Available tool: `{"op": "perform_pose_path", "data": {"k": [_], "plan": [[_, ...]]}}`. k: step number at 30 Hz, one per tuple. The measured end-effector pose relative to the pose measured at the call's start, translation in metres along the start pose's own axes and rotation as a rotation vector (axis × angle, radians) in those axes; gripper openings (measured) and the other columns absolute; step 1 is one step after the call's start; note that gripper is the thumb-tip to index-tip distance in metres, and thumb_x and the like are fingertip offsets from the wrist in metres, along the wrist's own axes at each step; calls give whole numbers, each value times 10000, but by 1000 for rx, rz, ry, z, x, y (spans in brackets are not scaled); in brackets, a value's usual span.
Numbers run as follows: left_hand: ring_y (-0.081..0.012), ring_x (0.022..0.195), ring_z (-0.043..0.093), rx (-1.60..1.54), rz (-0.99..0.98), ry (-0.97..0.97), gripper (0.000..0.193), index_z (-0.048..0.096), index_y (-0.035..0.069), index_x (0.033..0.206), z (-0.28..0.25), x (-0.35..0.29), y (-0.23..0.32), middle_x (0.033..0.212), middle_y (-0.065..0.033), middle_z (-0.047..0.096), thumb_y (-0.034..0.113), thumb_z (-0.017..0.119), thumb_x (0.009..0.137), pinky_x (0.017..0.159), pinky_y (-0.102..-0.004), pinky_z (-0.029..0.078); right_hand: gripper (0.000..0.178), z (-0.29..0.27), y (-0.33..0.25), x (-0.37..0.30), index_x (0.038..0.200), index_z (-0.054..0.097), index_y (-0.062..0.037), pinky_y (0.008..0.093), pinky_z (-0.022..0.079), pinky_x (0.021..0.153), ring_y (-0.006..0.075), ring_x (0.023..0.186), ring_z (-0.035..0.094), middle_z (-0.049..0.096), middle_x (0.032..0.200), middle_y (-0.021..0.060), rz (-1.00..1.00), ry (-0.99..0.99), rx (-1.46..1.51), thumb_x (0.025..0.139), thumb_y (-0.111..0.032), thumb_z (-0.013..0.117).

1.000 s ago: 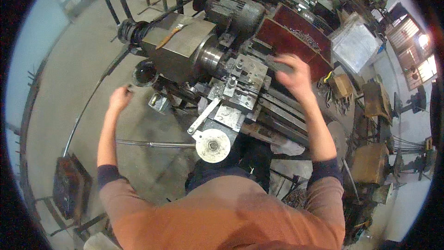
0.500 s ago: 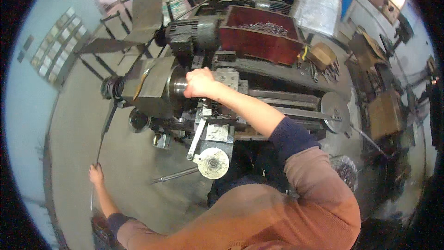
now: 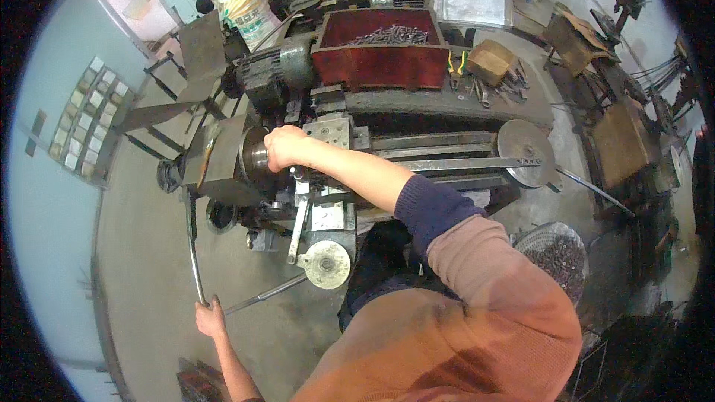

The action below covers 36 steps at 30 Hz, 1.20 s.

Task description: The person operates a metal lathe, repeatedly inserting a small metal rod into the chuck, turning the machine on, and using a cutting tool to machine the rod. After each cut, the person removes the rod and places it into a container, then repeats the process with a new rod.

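Note:
A small lathe [image 3: 328, 134] stands before me, its grey headstock cover [image 3: 217, 156] on the left. My left hand [image 3: 211, 318] is closed round the lower end of a long metal lever [image 3: 195, 257] that hangs from the left end of the headstock. At the shiny spindle nose [image 3: 258, 158], my right hand [image 3: 285, 147] is closed, fingers curled at its face. Whatever those fingers hold is hidden. Just right of that hand is the tool slide [image 3: 329, 132]. Below it are a flat bar handle [image 3: 299, 231] and a pale round dial [image 3: 328, 264].
Behind the lathe a red bin [image 3: 380, 67] holds many small metal parts. Pliers [image 3: 456, 67], a cardboard box [image 3: 491, 62] and wrenches [image 3: 484, 94] lie beside it. A round disc [image 3: 525, 153] and rod handle [image 3: 596, 192] are at the right. A basket of parts [image 3: 555, 257] sits by my right elbow.
My left hand has swung the lever to the right, nearer my body. The right hand stays at the spindle nose. The whole view has shifted, so the lathe appears farther left.

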<state>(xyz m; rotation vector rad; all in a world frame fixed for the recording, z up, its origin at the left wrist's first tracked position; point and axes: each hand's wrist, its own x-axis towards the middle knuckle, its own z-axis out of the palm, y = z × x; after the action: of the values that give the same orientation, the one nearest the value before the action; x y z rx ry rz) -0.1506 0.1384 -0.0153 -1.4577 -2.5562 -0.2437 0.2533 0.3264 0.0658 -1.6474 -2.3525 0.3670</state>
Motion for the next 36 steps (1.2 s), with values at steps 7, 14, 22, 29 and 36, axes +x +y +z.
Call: {"op": "perform_pose_path", "data": {"k": [7,14,22,29,36], "plan": [[-294,696,613,1,479,121,249,577,23,891,-41,23,27,718,-149,615,237,636,779,663,-382,471,221,-32,-19,-32,642,662,-52,388,499,586,325,621,613,618,645,144,-62,265,30,501,-219,633],[-198,842,598,-1811,381,-854,243,567,-7,1000,-64,-4,212,926,-96,612,191,525,866,760,-329,471,272,-3,-58,-91,726,649,-71,403,440,705,307,853,520,611,857,51,-698,691,369,477,-179,636],[-184,873,590,-2170,210,-1172,233,582,20,1013,-60,-37,268,962,-72,617,184,513,862,782,-328,471,266,9,-31,-107,687,599,-76,414,404,657,310,787,497,573,788,47,-509,709,386,447,-188,618],[-124,593,557,-1695,490,-738,182,632,-9,804,-72,-28,246,696,-56,611,155,557,831,564,-251,430,234,16,-45,-106,710,617,-90,425,422,678,324,774,500,563,760,115,-524,477,339,518,-217,650],[-68,511,503,-1298,835,-849,281,644,-29,737,-81,-15,241,578,-42,588,224,575,838,466,-215,370,240,4,-27,-102,732,670,-87,338,468,663,254,740,562,634,764,53,-553,262,288,500,-106,612]]}}
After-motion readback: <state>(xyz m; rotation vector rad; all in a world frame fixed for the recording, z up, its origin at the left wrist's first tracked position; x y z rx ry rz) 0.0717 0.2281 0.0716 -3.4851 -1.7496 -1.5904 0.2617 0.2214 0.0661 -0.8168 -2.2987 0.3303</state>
